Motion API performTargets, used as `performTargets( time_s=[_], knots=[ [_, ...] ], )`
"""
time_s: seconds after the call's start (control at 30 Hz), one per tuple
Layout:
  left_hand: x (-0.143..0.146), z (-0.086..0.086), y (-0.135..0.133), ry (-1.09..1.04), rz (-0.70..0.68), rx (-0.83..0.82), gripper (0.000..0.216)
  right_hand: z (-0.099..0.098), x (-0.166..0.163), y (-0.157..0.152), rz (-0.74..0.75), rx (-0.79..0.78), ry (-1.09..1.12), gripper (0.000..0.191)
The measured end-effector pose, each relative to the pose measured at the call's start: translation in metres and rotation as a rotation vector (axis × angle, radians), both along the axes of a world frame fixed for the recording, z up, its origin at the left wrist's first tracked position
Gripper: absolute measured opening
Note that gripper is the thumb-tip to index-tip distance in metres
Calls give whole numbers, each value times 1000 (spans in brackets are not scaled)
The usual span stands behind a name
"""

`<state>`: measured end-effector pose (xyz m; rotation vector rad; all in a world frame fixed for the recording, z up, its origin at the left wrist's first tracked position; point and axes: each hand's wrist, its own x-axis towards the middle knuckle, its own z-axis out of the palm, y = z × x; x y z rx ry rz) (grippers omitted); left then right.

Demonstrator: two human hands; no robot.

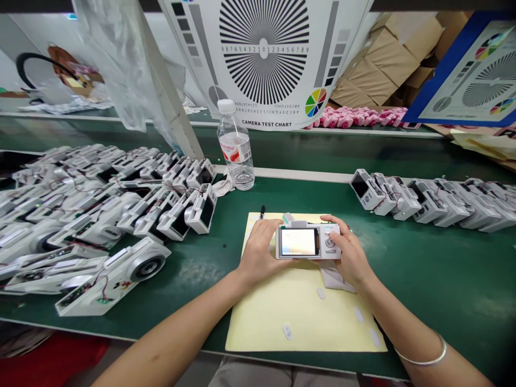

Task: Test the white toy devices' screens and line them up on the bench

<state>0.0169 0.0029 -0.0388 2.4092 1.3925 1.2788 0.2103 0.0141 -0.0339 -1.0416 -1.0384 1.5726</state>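
Note:
A white digital camera (pixel 298 242) is held up over a yellow sheet (pixel 278 306), its lit screen facing me. My left hand (pixel 262 244) grips the camera's left end, thumb along the lower edge. Closed round the right end is my right hand (pixel 350 248), with the thumb on the buttons beside the screen and a finger over the top edge. Under the camera, near my right wrist, a pale cloth-like piece (pixel 336 278) lies on the sheet. Small pale stickers (pixel 287 331) are scattered on the sheet. The camera's front is hidden from me.
Many white camera bodies (pixel 116 220) with exposed wires crowd the left of the green table (pixel 419 274). Another row of cameras (pixel 435 201) stands at the right. A water bottle (pixel 236 148), a black pen (pixel 262 211) and a hanging camera test chart (pixel 264 70) are ahead.

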Motion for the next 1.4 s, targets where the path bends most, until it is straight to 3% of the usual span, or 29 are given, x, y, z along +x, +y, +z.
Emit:
performTargets(
  time_s=[0.13,0.27,0.5,0.73,0.9,1.03,1.13,1.27,1.33,1.4],
  knots=[
    [0,-1,0,6,1,-34,63,1,-1,0,-12,-14,6,37],
    [0,0,-2,18,-89,-67,80,1,-2,-1,-50,-26,12,35],
    [0,8,-8,93,-204,-5,67,1,-4,-9,-30,56,-108,35],
    [4,19,-17,479,-98,-33,75,7,-10,-16,33,114,-318,37],
    [9,50,-25,683,-119,-170,65,7,-9,-17,95,102,-300,38],
    [-6,84,-4,392,-286,-493,55,8,-7,-18,180,53,-186,39],
    [-23,94,25,84,-455,-771,45,10,-7,-20,258,8,-67,42],
    [-38,76,45,-367,-529,-1009,57,17,-8,-28,231,5,33,41],
    [-41,62,41,-505,-490,-987,67,18,-8,-33,164,44,15,38],
    [-43,50,30,-595,-453,-846,74,14,-6,-36,66,130,-73,35]
  ],
)
